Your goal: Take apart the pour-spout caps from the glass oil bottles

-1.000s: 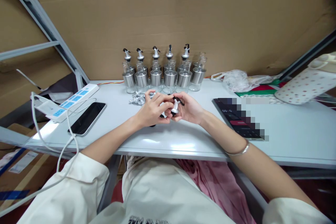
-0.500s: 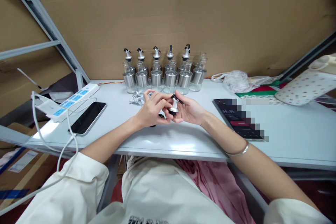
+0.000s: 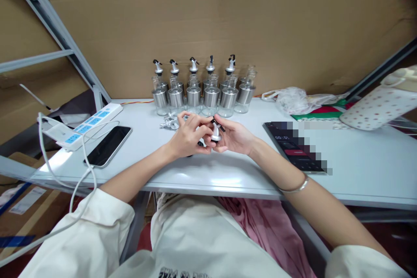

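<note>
Both my hands meet over the middle of the white table (image 3: pixel 358 169). My right hand (image 3: pixel 234 137) pinches a small silver pourer spout with a black tip (image 3: pixel 216 131). My left hand (image 3: pixel 189 137) is curled with its fingertips closed on the same spout from the left, and something small and dark sits under its fingers. Behind them stands a row of several glass bottles with steel sleeves (image 3: pixel 203 93), most of them topped with spouts. A few loose silver spouts (image 3: pixel 169 122) lie just in front of the row, to the left of my hands.
A black phone (image 3: pixel 109 146) and a white power strip (image 3: pixel 86 128) with a cable lie on the left. A tablet with a timer screen (image 3: pixel 295 147) lies on the right, with a crumpled plastic bag (image 3: pixel 291 99) and a dotted white jug (image 3: pixel 379 104) behind it. Cardboard walls the back.
The spout has shifted and tilted slightly between my fingertips. Both hands stay in the same place over the table.
</note>
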Available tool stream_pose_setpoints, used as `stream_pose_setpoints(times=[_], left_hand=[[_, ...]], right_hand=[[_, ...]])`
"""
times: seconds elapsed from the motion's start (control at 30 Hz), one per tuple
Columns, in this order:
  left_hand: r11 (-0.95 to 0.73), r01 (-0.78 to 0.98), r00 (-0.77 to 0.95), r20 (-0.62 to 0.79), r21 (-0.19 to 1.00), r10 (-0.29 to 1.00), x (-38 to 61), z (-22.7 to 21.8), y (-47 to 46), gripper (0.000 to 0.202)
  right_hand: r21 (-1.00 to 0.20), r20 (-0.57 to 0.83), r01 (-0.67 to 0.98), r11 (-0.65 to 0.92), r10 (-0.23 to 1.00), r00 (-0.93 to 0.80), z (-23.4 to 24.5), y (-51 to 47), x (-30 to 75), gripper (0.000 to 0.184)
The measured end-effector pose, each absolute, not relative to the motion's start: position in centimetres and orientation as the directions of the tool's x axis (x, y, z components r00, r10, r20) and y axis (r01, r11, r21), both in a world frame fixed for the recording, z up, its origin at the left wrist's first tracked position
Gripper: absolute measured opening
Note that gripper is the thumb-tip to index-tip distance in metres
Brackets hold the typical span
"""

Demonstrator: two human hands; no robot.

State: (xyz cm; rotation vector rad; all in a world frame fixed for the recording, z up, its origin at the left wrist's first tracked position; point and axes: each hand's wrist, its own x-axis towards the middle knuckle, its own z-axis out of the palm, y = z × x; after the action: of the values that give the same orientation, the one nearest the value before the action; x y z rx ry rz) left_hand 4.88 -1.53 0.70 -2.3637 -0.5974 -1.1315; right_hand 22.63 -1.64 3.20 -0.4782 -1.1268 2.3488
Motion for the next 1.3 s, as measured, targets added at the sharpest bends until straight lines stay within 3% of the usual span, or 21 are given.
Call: stream_pose_setpoints(times=[0.2,0.4,0.67,1.13,1.3], left_hand=[[-0.786,0.564,0.625,0.753,-0.253,0.206,4.9,0.6,-1.5,0.015],[-0.783,0.582,0.616,0.748,-0.220,0.247,4.8,0.9,-1.5,0.017],[-0.804,0.558,0.605,0.764,-0.207,0.224,5.5,1.4,-2.1,0.018],[-0.793,0.576,0.598,0.764,-0.198,0.243,5.2,1.4,-1.6,0.026],[-0.787,0.590,0.594,0.757,-0.179,0.273,5.2,1.4,-1.7,0.022]], right_hand=[[-0.850,-0.045,-0.290,-0.439,0.610,-0.791,3.2,-1.4,22.7,0.031],[-0.865,-0.109,-0.296,-0.405,0.728,-0.677,3.5,-1.7,22.5,0.029],[-0.866,-0.022,-0.422,-0.269,0.864,-0.504,3.3,-1.3,22.2,0.028],[-0.890,0.097,-0.444,-0.104,0.908,-0.407,3.7,-1.9,21.7,0.012],[-0.925,0.152,-0.381,-0.003,0.914,-0.375,3.4,-1.7,21.6,0.017]])
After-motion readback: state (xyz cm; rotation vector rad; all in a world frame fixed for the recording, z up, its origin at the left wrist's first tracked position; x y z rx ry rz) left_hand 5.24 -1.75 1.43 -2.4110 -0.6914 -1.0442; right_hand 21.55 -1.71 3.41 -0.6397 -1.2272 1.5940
